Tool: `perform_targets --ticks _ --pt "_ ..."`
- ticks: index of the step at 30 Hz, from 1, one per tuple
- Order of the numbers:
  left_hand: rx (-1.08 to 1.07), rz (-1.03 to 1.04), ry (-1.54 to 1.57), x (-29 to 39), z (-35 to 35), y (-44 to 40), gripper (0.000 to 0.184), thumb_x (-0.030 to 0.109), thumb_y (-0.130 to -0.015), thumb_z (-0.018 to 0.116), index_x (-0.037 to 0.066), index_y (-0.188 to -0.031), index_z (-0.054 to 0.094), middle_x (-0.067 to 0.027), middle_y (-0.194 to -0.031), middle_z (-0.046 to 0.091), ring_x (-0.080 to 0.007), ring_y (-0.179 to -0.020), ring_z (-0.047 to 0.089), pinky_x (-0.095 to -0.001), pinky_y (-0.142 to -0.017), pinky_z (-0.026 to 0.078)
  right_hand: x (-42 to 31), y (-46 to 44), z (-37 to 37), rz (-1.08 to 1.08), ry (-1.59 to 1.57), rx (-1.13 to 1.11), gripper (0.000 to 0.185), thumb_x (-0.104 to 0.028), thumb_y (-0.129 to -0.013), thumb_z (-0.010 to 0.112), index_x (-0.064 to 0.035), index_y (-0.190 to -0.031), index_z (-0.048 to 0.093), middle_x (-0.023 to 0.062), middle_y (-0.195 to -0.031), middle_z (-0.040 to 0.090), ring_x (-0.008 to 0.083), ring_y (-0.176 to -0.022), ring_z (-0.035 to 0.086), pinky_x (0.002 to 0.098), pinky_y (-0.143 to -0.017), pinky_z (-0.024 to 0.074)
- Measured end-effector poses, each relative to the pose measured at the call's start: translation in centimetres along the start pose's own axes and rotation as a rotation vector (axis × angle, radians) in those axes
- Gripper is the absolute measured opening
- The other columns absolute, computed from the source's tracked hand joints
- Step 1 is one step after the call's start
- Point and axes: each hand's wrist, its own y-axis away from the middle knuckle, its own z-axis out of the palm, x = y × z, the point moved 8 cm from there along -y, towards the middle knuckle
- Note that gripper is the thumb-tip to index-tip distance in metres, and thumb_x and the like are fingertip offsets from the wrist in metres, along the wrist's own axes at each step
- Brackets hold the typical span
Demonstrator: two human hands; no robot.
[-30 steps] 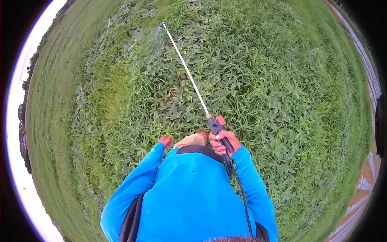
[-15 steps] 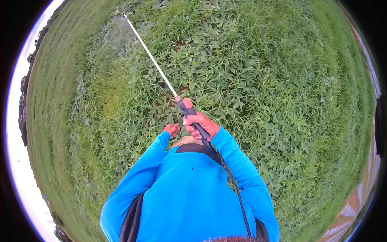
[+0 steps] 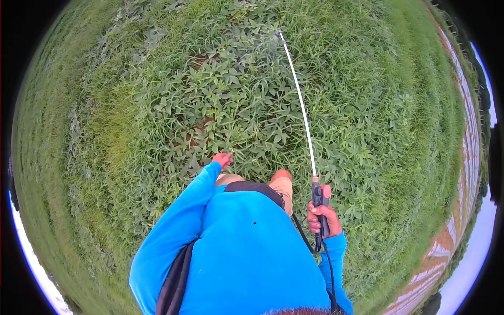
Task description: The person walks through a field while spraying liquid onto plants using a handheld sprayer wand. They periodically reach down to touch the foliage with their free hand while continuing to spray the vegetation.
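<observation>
Held out to my right side is a sprayer wand (image 3: 301, 103), and my right hand (image 3: 326, 219) grips its black handle, which has a red trigger piece. The thin white tube points forward, its nozzle over the leafy plants with a faint mist near the tip. A black hose (image 3: 329, 268) runs from the handle back along my right arm. My left hand (image 3: 224, 160) hangs in front of my waist, above the plants, with its fingers curled closed. Whatever may be inside those fingers is hidden.
Dense broad-leaved plants mixed with grass (image 3: 252, 100) cover the ground, with bits of reddish soil (image 3: 197, 139) between them. One of my feet (image 3: 282, 176) shows below my waist. To the far right runs a strip of pale sheeting (image 3: 446, 239) over bare earth.
My right hand has swung the wand from the front left over to the right, the nozzle moving with it. The left hand stays near my waist. A foot has come into view.
</observation>
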Motion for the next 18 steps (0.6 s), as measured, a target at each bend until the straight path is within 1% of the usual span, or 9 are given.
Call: perform_targets --ticks 2,3,8,10,11,12,13,15,18 --pt "-0.009 -0.025 -0.023 0.7 0.6 -0.3 0.039 0.042 -0.085 0.050 0.006 -0.082 0.061 -0.0015 -0.063 0.053 -0.0100 -0.042 0.042 -0.0260 -0.038 0.035 0.1 1.9 -2.3 -0.006 -0.183 0.011 0.013 -0.015 -0.078 0.052 -0.0093 -0.082 0.042 0.0005 -0.059 0.038 0.0072 -0.041 0.035 0.0218 -0.036 0.0318" --pt "-0.004 -0.050 -0.045 0.8 0.6 -0.5 0.039 0.043 -0.085 0.050 0.006 -0.082 0.061 -0.0014 -0.062 0.053 -0.0100 -0.042 0.041 -0.0263 -0.038 0.035 0.0 2.8 -3.1 -0.013 -0.187 0.015 0.013 -0.015 -0.078 0.052 -0.0093 -0.082 0.042 0.0005 -0.059 0.038 0.0072 -0.041 0.035 0.0218 -0.036 0.0318" --pt "-0.009 -0.027 -0.037 2.0 0.1 -0.7 0.037 0.040 -0.086 0.050 0.005 -0.080 0.061 0.0003 -0.057 0.050 -0.0100 -0.042 0.040 -0.0267 -0.038 0.032 -2.9 6.0 -9.3 -0.292 -0.358 0.101 0.015 -0.022 -0.078 0.051 -0.0089 -0.080 0.043 0.0012 -0.059 0.040 0.0099 -0.040 0.038 0.0248 -0.036 0.0340" --pt "-0.023 -0.067 -0.019 1.3 -0.8 -1.5 0.038 0.041 -0.085 0.050 0.006 -0.082 0.061 -0.0015 -0.061 0.052 -0.0123 -0.045 0.044 -0.0277 -0.041 0.035 -4.1 6.7 -11.6 -0.354 -0.372 0.131 0.015 -0.022 -0.079 0.051 -0.0087 -0.080 0.045 0.0013 -0.058 0.041 0.0104 -0.040 0.038 0.0252 -0.036 0.0341" --pt "-0.037 -0.109 -0.001 0.8 -0.7 -2.1 0.038 0.042 -0.084 0.050 0.006 -0.084 0.062 -0.0033 -0.066 0.054 -0.0145 -0.049 0.047 -0.0288 -0.043 0.037 -4.8 7.0 -13.5 -0.409 -0.387 0.216 0.015 -0.023 -0.079 0.051 -0.0089 -0.079 0.046 0.0010 -0.057 0.041 0.0107 -0.040 0.038 0.0253 -0.036 0.0338" --pt "0.010 -0.106 -0.026 1.6 -1.0 -1.5 0.037 0.042 -0.083 0.050 0.006 -0.084 0.061 -0.0034 -0.066 0.053 -0.0142 -0.048 0.046 -0.0287 -0.042 0.036 -5.5 7.4 -15.3 -0.463 -0.401 0.301 0.016 -0.024 -0.079 0.051 -0.0091 -0.078 0.047 0.0007 -0.057 0.042 0.0110 -0.039 0.038 0.0255 -0.035 0.0335" --pt "0.007 -0.103 -0.024 1.9 -0.9 -1.6 0.037 0.042 -0.083 0.050 0.006 -0.084 0.061 -0.0034 -0.066 0.053 -0.0142 -0.048 0.046 -0.0287 -0.042 0.036 -6.1 7.4 -16.3 -0.466 -0.398 0.302 0.016 -0.024 -0.079 0.051 -0.0091 -0.078 0.047 0.0007 -0.057 0.042 0.0110 -0.039 0.038 0.0255 -0.035 0.0335" --pt "0.058 -0.125 -0.012 2.1 -1.7 -1.7 0.035 0.041 -0.085 0.051 0.008 -0.077 0.060 -0.0008 -0.058 0.052 -0.0116 -0.045 0.043 -0.0289 -0.040 0.033 -7.9 7.9 -19.5 -0.549 -0.381 0.470 0.020 -0.029 -0.078 0.054 -0.0091 -0.074 0.049 -0.0008 -0.055 0.042 0.0112 -0.040 0.041 0.0258 -0.035 0.0336" --pt "0.081 -0.153 -0.017 2.5 -2.1 -2.5 0.035 0.041 -0.085 0.050 0.008 -0.077 0.060 -0.0011 -0.059 0.052 -0.0124 -0.046 0.045 -0.0293 -0.040 0.035 -9.9 7.3 -24.7 -0.617 -0.371 0.615 0.021 -0.031 -0.078 0.055 -0.0121 -0.072 0.049 -0.0011 -0.054 0.042 0.0109 -0.040 0.040 0.0251 -0.035 0.0324"
